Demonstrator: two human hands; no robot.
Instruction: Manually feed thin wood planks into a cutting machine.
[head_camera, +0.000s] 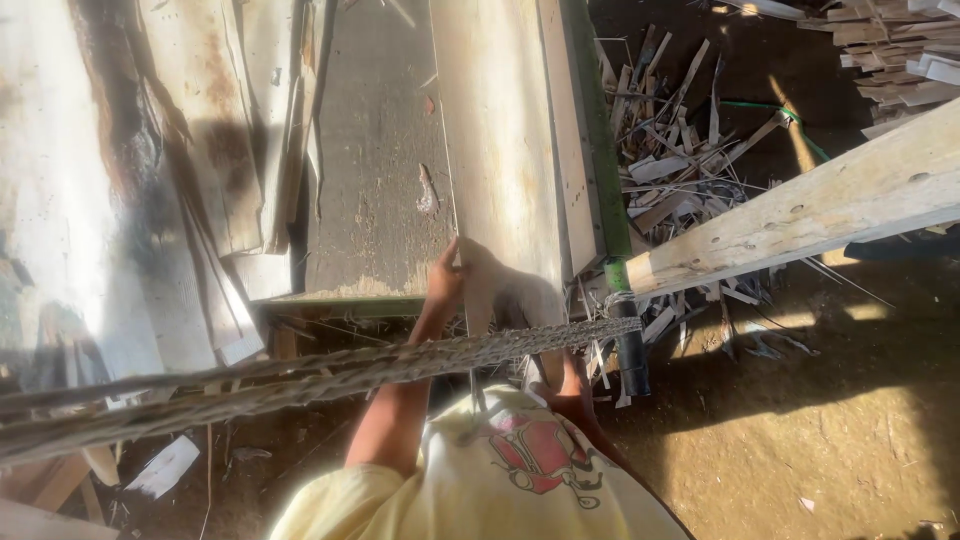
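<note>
A long pale wooden plank (497, 140) lies lengthwise on a worn work table (370, 200), its near end hanging over the table's front edge. My left hand (446, 276) grips the plank's left edge near that end. My right hand (573, 392) sits lower, under the plank's near end, partly hidden by shadow; it seems to hold the end. A toothed metal saw band (400, 362) runs across in front of my arms, from the lower left to a post at the right. My yellow shirt (500, 480) fills the bottom.
A thick wooden beam (800, 215) slants in from the right onto a green and black post (628, 345). Wood scraps and slivers (680, 130) lie piled behind it. Rough boards (200, 150) are stacked at the left. Dirt floor (830, 420) lies at the lower right.
</note>
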